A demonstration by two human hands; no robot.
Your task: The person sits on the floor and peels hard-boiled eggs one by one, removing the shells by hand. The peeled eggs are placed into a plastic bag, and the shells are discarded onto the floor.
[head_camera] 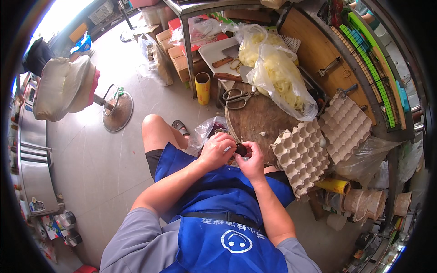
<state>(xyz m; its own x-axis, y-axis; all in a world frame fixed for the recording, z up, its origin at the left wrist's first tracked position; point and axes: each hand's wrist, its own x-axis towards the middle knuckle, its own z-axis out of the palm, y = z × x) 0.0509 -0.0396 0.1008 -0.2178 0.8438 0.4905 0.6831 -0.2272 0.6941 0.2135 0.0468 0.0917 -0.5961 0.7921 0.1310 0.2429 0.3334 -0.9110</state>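
Both of my hands meet in front of the blue apron [235, 198], around a small dark brown rounded object [241, 150] that I cannot identify for certain; it may be a dark-shelled egg. My right hand [252, 160] has its thumb and fingers closed on its right side. From the left, my left hand [219, 150] touches it with bent fingertips, which partly hide it. Below and behind my left hand, a clear plastic bag [205, 131] holds dark things. Just beyond my hands is a round wooden chopping block [263, 119] with a small pale fragment [262, 133] on it.
Scissors [239, 99] and a bag of pale yellow strips [280, 78] rest on the block's far side, near a cleaver [227, 76]. Cardboard egg trays [302, 157] lean at the right. A cushioned stool [65, 88] stands at the left, cardboard boxes [179, 61] beyond the block.
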